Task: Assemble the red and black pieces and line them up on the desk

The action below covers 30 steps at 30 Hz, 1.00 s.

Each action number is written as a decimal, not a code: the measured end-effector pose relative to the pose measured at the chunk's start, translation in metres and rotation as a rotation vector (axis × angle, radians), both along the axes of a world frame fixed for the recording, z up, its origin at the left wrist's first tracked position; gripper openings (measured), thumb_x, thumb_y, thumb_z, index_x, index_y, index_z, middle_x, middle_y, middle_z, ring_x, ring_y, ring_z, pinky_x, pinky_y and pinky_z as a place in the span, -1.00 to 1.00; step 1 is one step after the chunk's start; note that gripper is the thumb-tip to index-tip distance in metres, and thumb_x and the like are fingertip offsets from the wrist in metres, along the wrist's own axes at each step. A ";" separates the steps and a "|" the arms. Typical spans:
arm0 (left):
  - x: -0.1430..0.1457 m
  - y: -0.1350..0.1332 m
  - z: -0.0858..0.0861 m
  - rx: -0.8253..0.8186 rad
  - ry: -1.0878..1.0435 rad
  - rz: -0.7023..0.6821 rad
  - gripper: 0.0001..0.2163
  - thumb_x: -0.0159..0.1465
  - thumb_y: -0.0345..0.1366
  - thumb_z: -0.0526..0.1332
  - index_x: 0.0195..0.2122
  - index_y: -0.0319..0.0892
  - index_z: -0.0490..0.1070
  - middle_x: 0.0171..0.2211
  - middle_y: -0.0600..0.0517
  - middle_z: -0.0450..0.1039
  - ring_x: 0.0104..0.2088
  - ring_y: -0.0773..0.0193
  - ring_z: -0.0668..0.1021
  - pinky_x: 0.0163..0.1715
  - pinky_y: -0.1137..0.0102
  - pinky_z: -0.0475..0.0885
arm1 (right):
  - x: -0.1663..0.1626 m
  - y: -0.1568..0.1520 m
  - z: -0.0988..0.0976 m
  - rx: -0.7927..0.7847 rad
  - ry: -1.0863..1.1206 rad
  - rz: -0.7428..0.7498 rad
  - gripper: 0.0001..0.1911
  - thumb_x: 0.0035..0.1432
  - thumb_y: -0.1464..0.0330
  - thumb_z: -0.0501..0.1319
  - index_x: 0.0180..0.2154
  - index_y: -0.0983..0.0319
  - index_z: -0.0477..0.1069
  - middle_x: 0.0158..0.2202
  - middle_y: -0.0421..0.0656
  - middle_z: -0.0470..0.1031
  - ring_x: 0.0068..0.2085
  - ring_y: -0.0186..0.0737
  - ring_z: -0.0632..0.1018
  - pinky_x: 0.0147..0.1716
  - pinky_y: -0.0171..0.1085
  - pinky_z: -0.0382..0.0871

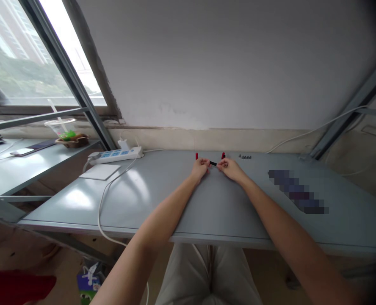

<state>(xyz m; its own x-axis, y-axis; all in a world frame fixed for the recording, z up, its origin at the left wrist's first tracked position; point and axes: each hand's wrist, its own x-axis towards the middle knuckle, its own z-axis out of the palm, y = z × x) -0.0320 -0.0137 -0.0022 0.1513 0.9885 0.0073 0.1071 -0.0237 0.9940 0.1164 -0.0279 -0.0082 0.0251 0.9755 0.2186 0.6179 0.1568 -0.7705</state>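
Rod [213, 163], black, short, slim; one item. Location: toward the rear of the counter [219, 212], between left hand [201, 166] and right hand [228, 166], slightly slanted in view. Resting on the counter or lifted just above: not possible to tell.

Left hand: narrow, fingertips pinched at the left end of the rod. Right hand: likewise narrow, thumb and fingers pinched at the right end. Mid-length bare between.

Handling, by judgement: light; probably stiff; likely smooth, with some risk of slipping or rolling; not likely fragile under a gentle pinch. Best hold: at the ends, between thumb and fingertips; too slim for a full-palm grip.

Close by: red piece [197, 156], upright, just behind the left hand; second red piece [223, 155], just behind the right hand; contact with fingers unclear in either case. Farther right: bits [245, 157], small, dark, in a row.

Edges: wall [207, 84] near, behind the rod; front edge well apart, crossed by both forearms [169, 207]. Room for moving: widest toward the front edge, between the forearms; shallow toward the wall. Left side: cable [99, 207], trailing over the front edge; power strip [115, 154] and white pad [97, 172] near it. Right side: blurred item [297, 192], well apart from the right hand.
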 end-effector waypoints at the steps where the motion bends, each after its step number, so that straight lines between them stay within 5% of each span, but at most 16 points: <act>1: 0.000 0.000 0.000 0.004 0.001 -0.001 -0.91 0.23 -0.36 0.04 -0.31 -0.25 0.27 -0.38 -0.03 0.46 -0.68 0.56 0.29 -0.62 0.57 0.25 | 0.000 -0.001 0.000 0.013 -0.029 0.000 -0.94 0.00 0.40 0.16 -0.41 0.27 0.34 -0.49 -0.16 0.44 -0.47 -0.37 0.42 -0.42 -0.37 0.26; 8: 0.000 -0.001 0.001 0.024 -0.031 -0.045 -0.84 0.23 -0.24 0.06 -0.26 -0.24 0.23 -0.35 -0.05 0.47 -0.71 0.57 0.30 -0.72 0.57 0.10 | -0.001 -0.005 0.003 0.051 -0.132 0.005 -0.93 -0.01 0.39 0.18 -0.40 0.26 0.34 -0.46 -0.16 0.44 -0.44 -0.35 0.42 -0.42 -0.38 0.24; 19: -0.002 -0.001 0.000 0.022 -0.058 -0.130 -0.79 0.05 -0.34 0.26 -0.31 -0.26 0.31 -0.53 0.07 0.36 -0.65 0.54 0.34 -0.69 0.60 0.12 | 0.002 -0.004 0.000 0.094 -0.261 0.001 -0.90 0.00 0.40 0.18 -0.35 0.24 0.34 -0.38 -0.15 0.45 -0.38 -0.32 0.43 -0.36 -0.35 0.24; 30: 0.000 -0.004 0.002 0.098 -0.054 0.013 -0.88 0.08 -0.34 0.22 -0.40 -0.24 0.29 -0.48 0.02 0.40 -0.61 0.50 0.34 -0.59 0.54 0.25 | 0.011 -0.003 0.003 0.036 -0.439 -0.049 -0.88 -0.04 0.40 0.21 -0.36 0.25 0.38 -0.33 -0.10 0.46 -0.34 -0.27 0.44 -0.36 -0.34 0.22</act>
<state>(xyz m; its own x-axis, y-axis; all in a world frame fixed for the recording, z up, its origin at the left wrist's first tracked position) -0.0316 -0.0174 -0.0005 0.1356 0.9844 0.1117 0.0544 -0.1200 0.9913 0.1278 -0.0311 -0.0052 -0.0318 0.9669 0.2530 0.8927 0.1413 -0.4279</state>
